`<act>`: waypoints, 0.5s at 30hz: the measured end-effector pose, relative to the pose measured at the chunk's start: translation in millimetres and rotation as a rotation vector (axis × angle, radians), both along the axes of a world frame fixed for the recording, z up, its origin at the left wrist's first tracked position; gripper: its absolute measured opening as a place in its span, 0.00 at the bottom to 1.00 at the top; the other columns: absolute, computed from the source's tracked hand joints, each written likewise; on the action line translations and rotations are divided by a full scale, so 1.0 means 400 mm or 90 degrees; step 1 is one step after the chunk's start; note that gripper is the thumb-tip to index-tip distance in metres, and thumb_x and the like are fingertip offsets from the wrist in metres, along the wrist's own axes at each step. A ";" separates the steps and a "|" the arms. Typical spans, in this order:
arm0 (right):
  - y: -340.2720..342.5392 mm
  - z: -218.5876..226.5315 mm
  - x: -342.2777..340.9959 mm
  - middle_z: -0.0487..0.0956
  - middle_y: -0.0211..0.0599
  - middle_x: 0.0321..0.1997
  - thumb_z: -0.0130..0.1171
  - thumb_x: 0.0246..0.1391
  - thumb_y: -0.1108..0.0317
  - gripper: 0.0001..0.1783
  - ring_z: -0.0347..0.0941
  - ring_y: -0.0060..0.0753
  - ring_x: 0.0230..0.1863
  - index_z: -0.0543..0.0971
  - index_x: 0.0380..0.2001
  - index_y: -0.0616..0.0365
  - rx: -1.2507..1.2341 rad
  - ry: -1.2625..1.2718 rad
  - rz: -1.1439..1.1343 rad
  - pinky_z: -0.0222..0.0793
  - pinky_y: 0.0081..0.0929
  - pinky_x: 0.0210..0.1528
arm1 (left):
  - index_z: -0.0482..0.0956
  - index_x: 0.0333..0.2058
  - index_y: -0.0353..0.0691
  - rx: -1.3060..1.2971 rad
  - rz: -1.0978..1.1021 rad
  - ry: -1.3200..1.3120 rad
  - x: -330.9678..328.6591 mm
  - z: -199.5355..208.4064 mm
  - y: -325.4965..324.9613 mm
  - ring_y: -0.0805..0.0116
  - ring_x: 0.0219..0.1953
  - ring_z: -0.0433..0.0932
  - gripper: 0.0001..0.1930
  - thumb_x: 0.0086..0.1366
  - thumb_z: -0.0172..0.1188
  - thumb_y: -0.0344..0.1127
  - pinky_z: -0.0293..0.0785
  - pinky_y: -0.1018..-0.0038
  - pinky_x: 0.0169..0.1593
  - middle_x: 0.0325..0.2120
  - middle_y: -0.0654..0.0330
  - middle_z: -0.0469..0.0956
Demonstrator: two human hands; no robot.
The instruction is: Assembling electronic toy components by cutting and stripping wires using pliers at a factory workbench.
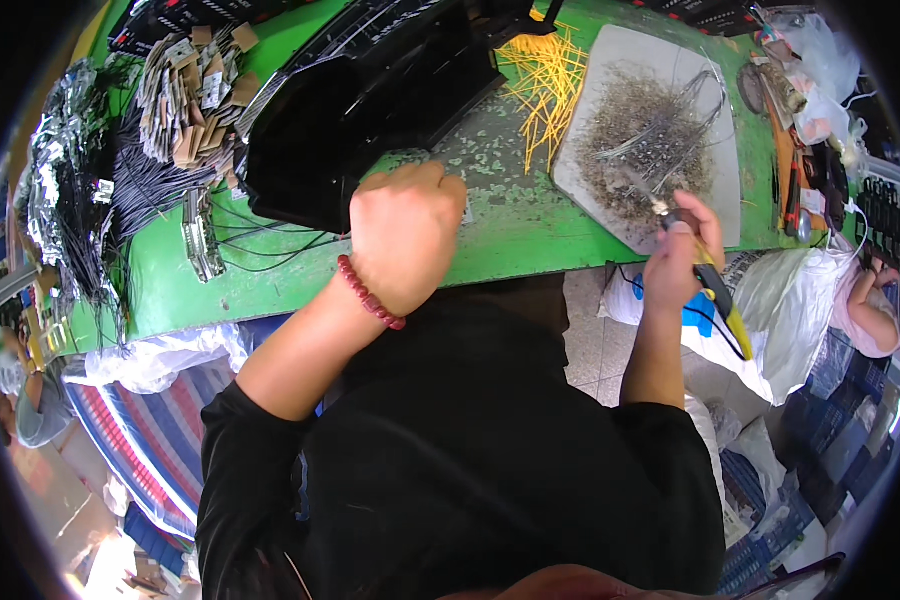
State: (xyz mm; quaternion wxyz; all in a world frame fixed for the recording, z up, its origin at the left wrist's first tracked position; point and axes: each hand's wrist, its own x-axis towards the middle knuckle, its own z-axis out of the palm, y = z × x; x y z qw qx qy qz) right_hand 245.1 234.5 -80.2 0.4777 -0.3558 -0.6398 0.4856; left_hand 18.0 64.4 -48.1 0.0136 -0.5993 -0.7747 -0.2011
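My right hand (676,258) grips a soldering iron (727,312) by its yellow and black handle. The iron's metal tip points up and left over a pale board (620,52) covered with dark, burnt-looking residue and some thin grey wires (678,135). My left hand (408,228), with a red bead bracelet (362,292) at the wrist, is closed in a fist by the near right corner of a large black plastic housing (355,125). Its fingertips are turned away, so whatever they hold is hidden.
Thin yellow tubes or wires (545,90) lie between housing and board on the green bench (290,290). Bundled black cables (75,190) and tagged parts (185,100) crowd the left. Tools and plastic bags (820,75) fill the right. Another person's arm (873,310) shows far right.
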 end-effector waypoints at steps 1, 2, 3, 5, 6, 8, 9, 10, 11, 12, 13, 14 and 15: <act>0.004 -0.013 0.005 0.73 0.27 0.27 0.56 0.51 0.73 0.12 0.64 0.13 0.25 0.76 0.39 0.64 0.012 0.005 0.001 0.58 0.12 0.29 | 0.70 0.18 0.40 -0.008 -0.001 0.000 0.001 -0.001 0.004 0.58 0.25 0.75 0.06 0.50 0.58 0.26 0.71 0.65 0.29 0.20 0.58 0.71; 0.003 -0.024 0.008 0.71 0.25 0.26 0.57 0.50 0.74 0.09 0.63 0.12 0.25 0.74 0.36 0.62 0.023 0.012 0.004 0.57 0.12 0.28 | 0.70 0.18 0.40 -0.018 -0.001 0.001 0.001 0.000 0.005 0.58 0.25 0.75 0.06 0.50 0.58 0.26 0.71 0.64 0.29 0.20 0.58 0.71; 0.000 -0.021 0.012 0.69 0.22 0.25 0.59 0.49 0.75 0.08 0.62 0.11 0.24 0.72 0.34 0.60 0.008 -0.004 0.020 0.57 0.12 0.27 | 0.70 0.18 0.40 -0.017 -0.001 0.001 0.000 -0.001 0.006 0.58 0.25 0.75 0.06 0.50 0.58 0.26 0.71 0.64 0.29 0.20 0.58 0.71; 0.001 -0.017 0.013 0.70 0.23 0.25 0.60 0.50 0.74 0.09 0.63 0.11 0.24 0.72 0.35 0.61 0.037 -0.026 0.045 0.57 0.12 0.27 | 0.70 0.18 0.40 -0.007 -0.002 -0.004 0.001 -0.005 0.007 0.57 0.25 0.75 0.07 0.51 0.58 0.27 0.71 0.64 0.29 0.20 0.58 0.71; 0.000 -0.015 0.012 0.70 0.23 0.26 0.61 0.50 0.73 0.09 0.63 0.11 0.24 0.73 0.35 0.61 0.065 -0.049 0.069 0.57 0.12 0.27 | 0.70 0.18 0.40 -0.007 -0.002 -0.004 0.001 -0.004 0.006 0.57 0.25 0.75 0.07 0.51 0.58 0.27 0.71 0.64 0.29 0.20 0.58 0.71; -0.006 -0.010 0.003 0.70 0.23 0.26 0.62 0.50 0.72 0.10 0.63 0.11 0.24 0.73 0.35 0.61 0.062 -0.039 0.072 0.58 0.12 0.27 | 0.71 0.19 0.40 -0.016 0.000 -0.012 0.001 -0.001 0.006 0.56 0.25 0.75 0.06 0.51 0.58 0.27 0.71 0.64 0.29 0.20 0.57 0.71; -0.007 -0.011 0.002 0.71 0.24 0.26 0.62 0.50 0.72 0.10 0.63 0.12 0.24 0.73 0.35 0.61 0.055 -0.045 0.072 0.59 0.12 0.27 | 0.71 0.19 0.40 -0.015 0.001 -0.012 0.001 -0.001 0.007 0.56 0.25 0.75 0.06 0.51 0.58 0.27 0.71 0.64 0.29 0.20 0.57 0.71; -0.006 -0.012 0.002 0.71 0.24 0.27 0.62 0.50 0.73 0.10 0.64 0.12 0.25 0.73 0.34 0.61 0.048 -0.051 0.073 0.59 0.13 0.27 | 0.71 0.19 0.40 -0.015 0.002 -0.017 0.001 -0.001 0.007 0.56 0.25 0.75 0.06 0.51 0.59 0.27 0.70 0.63 0.29 0.20 0.57 0.71; -0.004 -0.015 0.003 0.71 0.24 0.27 0.62 0.50 0.73 0.10 0.64 0.12 0.25 0.73 0.34 0.61 0.048 -0.051 0.073 0.59 0.13 0.27 | 0.71 0.19 0.40 -0.015 0.003 -0.022 0.001 -0.001 0.007 0.55 0.25 0.75 0.06 0.51 0.59 0.27 0.70 0.63 0.29 0.20 0.57 0.71; 0.001 -0.017 0.004 0.71 0.24 0.27 0.62 0.50 0.73 0.10 0.64 0.12 0.25 0.73 0.34 0.61 0.063 -0.069 0.079 0.59 0.12 0.27 | 0.71 0.19 0.40 -0.016 0.003 -0.022 0.001 -0.001 0.007 0.55 0.25 0.75 0.06 0.51 0.59 0.27 0.70 0.63 0.29 0.20 0.57 0.71; 0.003 -0.019 0.004 0.72 0.24 0.27 0.62 0.50 0.73 0.10 0.64 0.12 0.25 0.73 0.34 0.61 0.078 -0.086 0.086 0.59 0.12 0.27 | 0.71 0.19 0.40 -0.013 0.002 -0.026 0.001 -0.002 0.008 0.55 0.25 0.75 0.07 0.51 0.59 0.27 0.70 0.63 0.29 0.20 0.57 0.71; 0.002 -0.018 0.004 0.72 0.24 0.27 0.62 0.50 0.73 0.10 0.64 0.12 0.25 0.73 0.34 0.61 0.078 -0.087 0.086 0.59 0.12 0.27 | 0.71 0.19 0.40 -0.011 0.002 -0.030 0.001 -0.003 0.008 0.55 0.25 0.75 0.07 0.51 0.59 0.27 0.70 0.63 0.29 0.20 0.57 0.71; 0.000 -0.016 0.004 0.71 0.24 0.27 0.62 0.50 0.73 0.10 0.64 0.11 0.25 0.73 0.34 0.61 0.080 -0.086 0.083 0.59 0.12 0.27 | 0.71 0.19 0.40 -0.010 0.002 -0.031 0.000 -0.003 0.007 0.55 0.25 0.75 0.07 0.51 0.59 0.27 0.70 0.63 0.29 0.20 0.57 0.71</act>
